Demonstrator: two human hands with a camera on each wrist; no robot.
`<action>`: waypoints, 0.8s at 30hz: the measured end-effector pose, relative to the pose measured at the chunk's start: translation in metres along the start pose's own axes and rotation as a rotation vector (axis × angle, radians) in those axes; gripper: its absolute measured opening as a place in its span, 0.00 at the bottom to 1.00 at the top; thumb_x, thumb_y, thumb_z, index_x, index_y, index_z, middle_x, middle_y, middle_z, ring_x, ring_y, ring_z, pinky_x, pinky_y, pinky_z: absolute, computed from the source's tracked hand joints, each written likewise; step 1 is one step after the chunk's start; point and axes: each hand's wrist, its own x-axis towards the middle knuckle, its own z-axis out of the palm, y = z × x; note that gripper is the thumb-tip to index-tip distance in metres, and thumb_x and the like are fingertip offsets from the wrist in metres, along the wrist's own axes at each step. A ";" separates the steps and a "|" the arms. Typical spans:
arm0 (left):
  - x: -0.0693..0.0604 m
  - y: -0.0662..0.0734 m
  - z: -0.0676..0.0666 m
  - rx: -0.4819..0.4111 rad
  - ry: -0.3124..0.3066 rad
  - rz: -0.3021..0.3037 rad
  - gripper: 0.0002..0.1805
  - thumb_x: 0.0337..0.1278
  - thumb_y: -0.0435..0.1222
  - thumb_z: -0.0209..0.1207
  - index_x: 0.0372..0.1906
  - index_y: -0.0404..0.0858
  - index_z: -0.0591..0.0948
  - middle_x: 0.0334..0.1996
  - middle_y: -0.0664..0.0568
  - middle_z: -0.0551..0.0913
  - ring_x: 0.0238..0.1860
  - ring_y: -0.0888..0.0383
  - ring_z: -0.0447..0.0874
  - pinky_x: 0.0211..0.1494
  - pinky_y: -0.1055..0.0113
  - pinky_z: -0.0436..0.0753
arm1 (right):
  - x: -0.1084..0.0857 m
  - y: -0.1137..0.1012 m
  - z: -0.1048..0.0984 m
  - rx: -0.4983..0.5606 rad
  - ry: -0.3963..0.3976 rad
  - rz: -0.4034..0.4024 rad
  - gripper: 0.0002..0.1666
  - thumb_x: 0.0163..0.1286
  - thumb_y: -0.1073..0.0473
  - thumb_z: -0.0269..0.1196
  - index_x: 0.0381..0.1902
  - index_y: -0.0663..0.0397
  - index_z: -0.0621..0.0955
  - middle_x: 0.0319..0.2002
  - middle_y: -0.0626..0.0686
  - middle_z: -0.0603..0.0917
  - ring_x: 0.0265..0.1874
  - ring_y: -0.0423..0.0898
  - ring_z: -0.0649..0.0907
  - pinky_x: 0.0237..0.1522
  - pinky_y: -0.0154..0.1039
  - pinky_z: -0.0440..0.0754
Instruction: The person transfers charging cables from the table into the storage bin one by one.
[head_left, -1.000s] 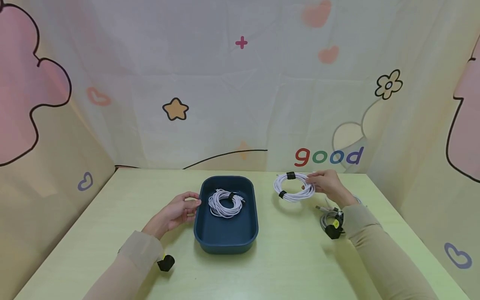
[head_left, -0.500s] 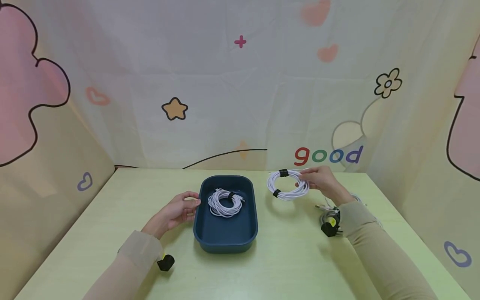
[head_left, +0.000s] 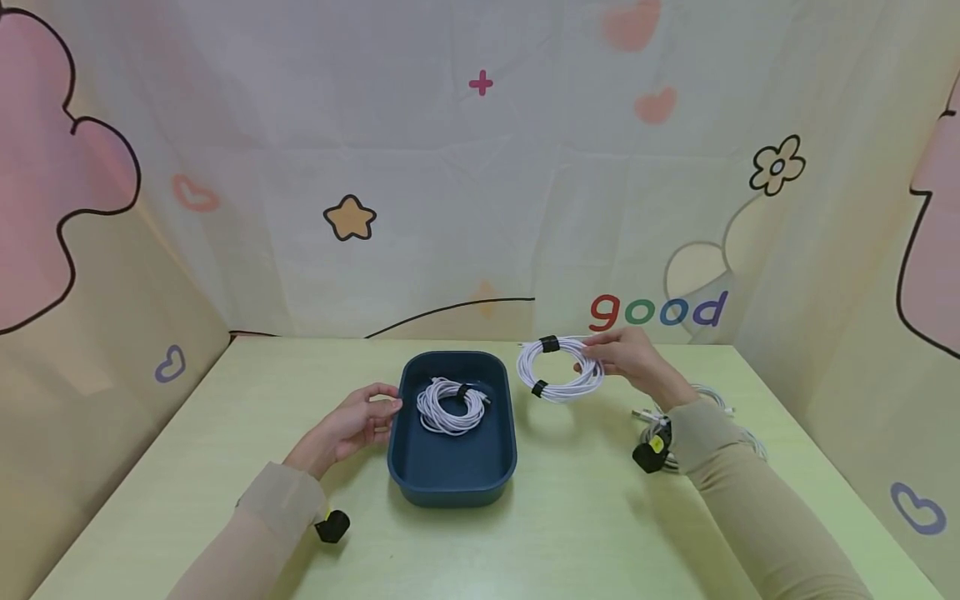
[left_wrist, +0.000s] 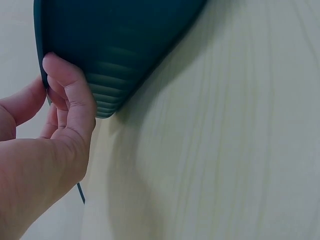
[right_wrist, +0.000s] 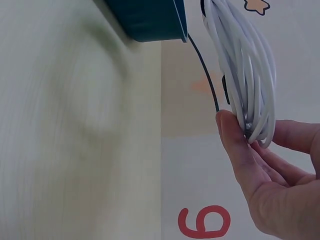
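Observation:
A dark blue plastic bin stands on the table, with a white cable coil tied by a black strap lying inside it. At the bin's left side my left hand grips the rim; the left wrist view shows the thumb at the edge and curled fingers against the outer wall. Right of the bin, my right hand pinches a second white cable coil with two black straps. This coil hangs above the table, apart from the bin.
Further right on the table lie more coiled cables, partly hidden behind my right sleeve. A black wrist device sits at each cuff. A printed cloth backdrop rises behind the table's back edge.
My right hand has carried the white cable coil leftward, closer to the bin. More of the cables on the right table now show. The left hand and bin stay in place.

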 end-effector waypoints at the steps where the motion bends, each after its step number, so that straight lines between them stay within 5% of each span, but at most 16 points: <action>1: 0.000 0.000 0.000 -0.001 -0.002 0.002 0.17 0.70 0.31 0.49 0.59 0.35 0.62 0.30 0.56 0.78 0.28 0.63 0.78 0.34 0.71 0.81 | 0.000 -0.002 0.001 -0.002 -0.005 -0.006 0.25 0.68 0.63 0.61 0.60 0.71 0.74 0.42 0.58 0.84 0.30 0.41 0.87 0.39 0.31 0.84; 17: -0.001 0.002 0.001 -0.026 -0.003 0.011 0.18 0.69 0.31 0.51 0.58 0.34 0.63 0.29 0.55 0.79 0.28 0.62 0.78 0.33 0.71 0.82 | 0.003 -0.019 0.031 0.025 -0.059 -0.046 0.21 0.68 0.64 0.61 0.57 0.70 0.77 0.45 0.62 0.82 0.37 0.52 0.89 0.39 0.34 0.85; 24: -0.001 0.001 0.001 -0.008 0.005 -0.002 0.20 0.70 0.31 0.50 0.62 0.33 0.61 0.30 0.55 0.78 0.29 0.62 0.78 0.34 0.71 0.82 | 0.003 -0.023 0.045 0.009 -0.074 -0.032 0.20 0.68 0.63 0.61 0.56 0.66 0.78 0.46 0.62 0.82 0.33 0.47 0.88 0.40 0.34 0.85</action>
